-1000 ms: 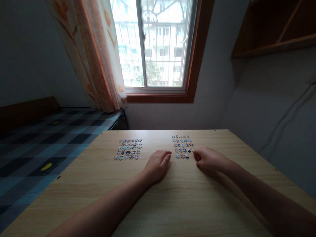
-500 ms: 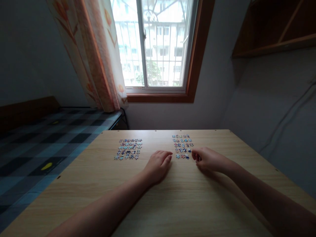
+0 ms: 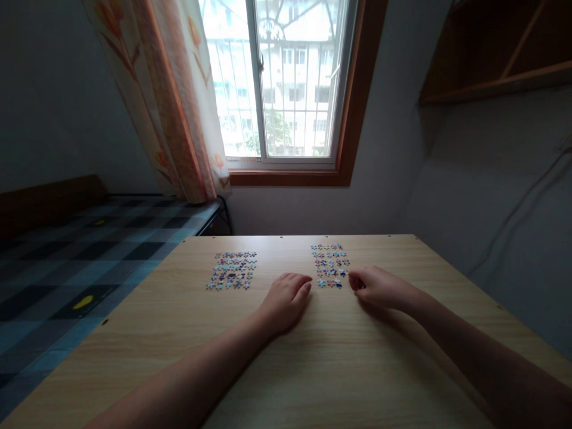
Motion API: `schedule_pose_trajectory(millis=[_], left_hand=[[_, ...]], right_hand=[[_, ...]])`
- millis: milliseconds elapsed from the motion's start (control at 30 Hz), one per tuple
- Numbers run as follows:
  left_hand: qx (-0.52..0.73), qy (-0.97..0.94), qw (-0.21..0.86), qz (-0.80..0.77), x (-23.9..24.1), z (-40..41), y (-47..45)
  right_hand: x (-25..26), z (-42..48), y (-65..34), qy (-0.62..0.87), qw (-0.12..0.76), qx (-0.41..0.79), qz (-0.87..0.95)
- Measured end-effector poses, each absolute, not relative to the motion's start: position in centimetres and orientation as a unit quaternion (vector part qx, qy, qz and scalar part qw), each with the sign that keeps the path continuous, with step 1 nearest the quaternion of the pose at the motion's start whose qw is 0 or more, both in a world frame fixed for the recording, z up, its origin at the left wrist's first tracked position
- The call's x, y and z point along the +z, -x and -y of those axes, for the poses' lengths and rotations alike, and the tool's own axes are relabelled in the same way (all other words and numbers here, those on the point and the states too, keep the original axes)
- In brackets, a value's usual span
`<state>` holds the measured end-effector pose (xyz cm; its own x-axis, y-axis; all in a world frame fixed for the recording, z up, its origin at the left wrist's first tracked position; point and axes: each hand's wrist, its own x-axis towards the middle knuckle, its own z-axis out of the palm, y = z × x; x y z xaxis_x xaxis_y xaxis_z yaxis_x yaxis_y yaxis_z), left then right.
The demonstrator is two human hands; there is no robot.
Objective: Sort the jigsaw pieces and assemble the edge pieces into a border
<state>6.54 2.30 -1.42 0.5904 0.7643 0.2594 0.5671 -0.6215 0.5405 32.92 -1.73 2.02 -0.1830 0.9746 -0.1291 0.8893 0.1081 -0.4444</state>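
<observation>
Head view: wooden table [image 3: 313, 369], puzzle pieces [image 3: 330, 265], window [image 3: 290, 89]

Wooden table [image 3: 313, 369] carries 2 puzzle-piece groups: left group [image 3: 232, 271], right group [image 3: 330, 265].

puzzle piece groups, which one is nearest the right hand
The right group, just beside the right hand; the left group lies beyond the left hand.

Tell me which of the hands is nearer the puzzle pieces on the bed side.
Left. The left hand rests just right of those puzzle pieces, apart from them; the right hand lies farther right, beyond the second cluster of pieces.
</observation>
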Motion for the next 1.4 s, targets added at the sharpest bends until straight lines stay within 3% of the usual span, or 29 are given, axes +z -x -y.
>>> schedule_pose_trajectory(millis=[1100, 1400], left_hand=[[0.216, -0.909, 0.142, -0.328, -1.2, -1.9, -6.5], [0.215, -0.907, 0.143, -0.334, -1.3, -1.9, -6.4]], right_hand=[[2.8, 1.6, -33.7, 0.644, 0.048, 0.23, 0.728], [4.0, 2.4, -34.1, 0.576, 0.028, 0.257, 0.776]])
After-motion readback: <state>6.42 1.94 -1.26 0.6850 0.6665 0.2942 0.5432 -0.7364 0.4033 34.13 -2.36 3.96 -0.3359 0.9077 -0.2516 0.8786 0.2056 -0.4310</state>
